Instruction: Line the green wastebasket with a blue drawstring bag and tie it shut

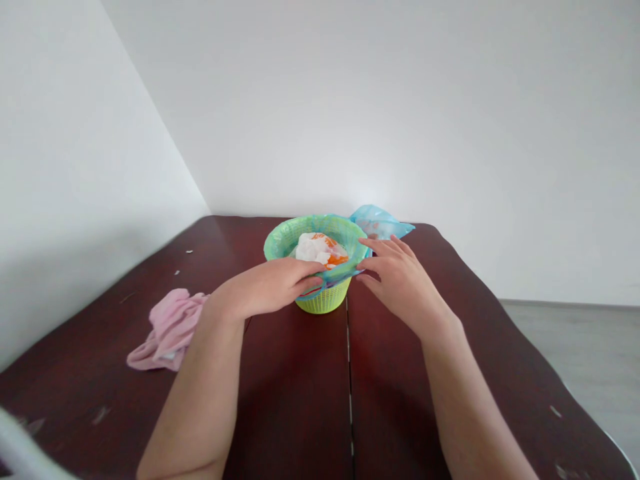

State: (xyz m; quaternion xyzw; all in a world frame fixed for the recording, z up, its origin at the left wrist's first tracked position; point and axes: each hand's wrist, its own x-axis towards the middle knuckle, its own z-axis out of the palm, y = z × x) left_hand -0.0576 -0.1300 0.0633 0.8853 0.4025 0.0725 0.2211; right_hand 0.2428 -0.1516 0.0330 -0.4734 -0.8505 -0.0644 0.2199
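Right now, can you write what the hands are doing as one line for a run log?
left hand: on bag rim | right hand: touching bag rim | green basket: upright, trash inside | pink cloth: left on table

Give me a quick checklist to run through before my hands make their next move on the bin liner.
1. Left hand on the blue plastic liner at the near rim: ok.
2. Right hand pinching the liner edge: cannot tell.
3. Small green plastic basket upright on the dark wooden table: ok.
4. Crumpled white and orange waste inside the liner: ok.
5. Pink cloth apart from the basket: ok.
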